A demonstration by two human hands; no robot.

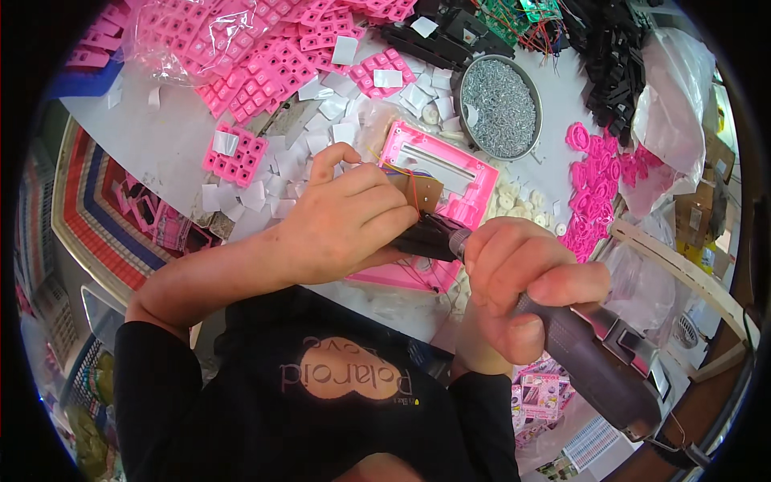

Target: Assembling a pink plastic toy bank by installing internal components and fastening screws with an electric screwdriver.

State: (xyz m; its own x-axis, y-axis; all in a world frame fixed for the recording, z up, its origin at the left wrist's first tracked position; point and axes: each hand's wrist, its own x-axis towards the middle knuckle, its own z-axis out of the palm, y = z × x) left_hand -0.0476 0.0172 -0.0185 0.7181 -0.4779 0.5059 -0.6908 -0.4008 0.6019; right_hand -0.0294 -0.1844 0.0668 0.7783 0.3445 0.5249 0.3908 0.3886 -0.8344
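My right hand [526, 277] is wrapped round a dark grey electric screwdriver [602, 373]. Its metal nose [458, 243] points left and meets the end of a black plastic part [426, 241]; the bit's tip is hidden. My left hand [345, 217] grips this black part, its fingers curled over the near side and the thumb out of sight. Beneath both lies a pink plastic housing [479, 177] with a slotted white area. A brown circuit board [424, 190] with thin coloured wires sits by my left fingertips.
A round metal bowl [537, 132] full of small screws [499, 104] stands beyond the housing. Pink keypads [265, 76] and white paper squares [317, 124] cover the far left. Black parts [614, 72], pink rings [593, 189] and white knobs [514, 197] lie to the right.
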